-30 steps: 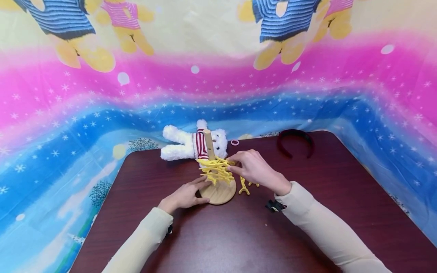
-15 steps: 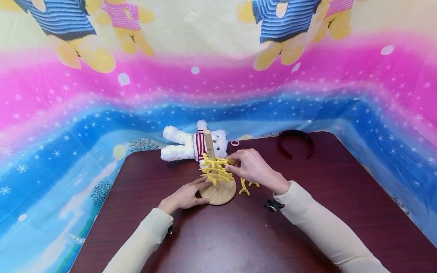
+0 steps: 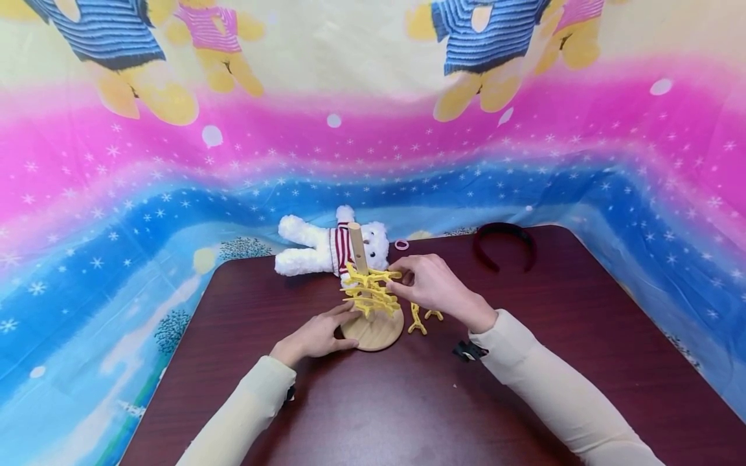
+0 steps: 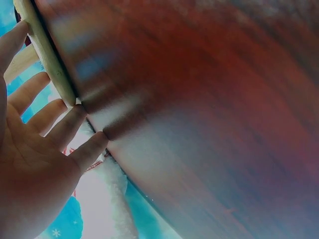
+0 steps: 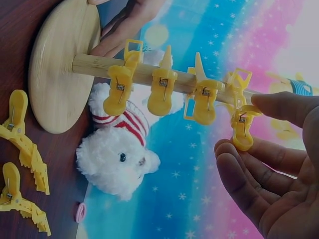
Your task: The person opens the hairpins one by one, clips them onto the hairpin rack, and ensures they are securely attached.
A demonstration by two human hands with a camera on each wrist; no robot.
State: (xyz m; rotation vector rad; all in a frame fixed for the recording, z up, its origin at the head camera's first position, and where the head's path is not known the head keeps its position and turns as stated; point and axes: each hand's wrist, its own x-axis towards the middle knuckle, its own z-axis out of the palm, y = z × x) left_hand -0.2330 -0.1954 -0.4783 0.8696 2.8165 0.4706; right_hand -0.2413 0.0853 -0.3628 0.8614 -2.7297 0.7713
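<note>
A wooden post rises from a round wooden base. Several yellow plastic spring clips are clamped along it, among them a lower clip and a middle clip. My right hand pinches the handles of the uppermost yellow spring clip between thumb and fingers, at the post. My left hand touches the rim of the base, its fingers spread and mostly straight in the left wrist view. Two loose spring clips, one a yellow clip, lie on the table right of the base.
Behind the post a white plush bear in a red-striped sweater lies on the dark wooden table. A pink ring-shaped band and a dark red headband are farther back. A printed cloth backdrop surrounds the table's far sides.
The upper clip at my right fingers has shifted on the post, and its outline on the left side now points more upward. Both hands have stayed almost in place.
</note>
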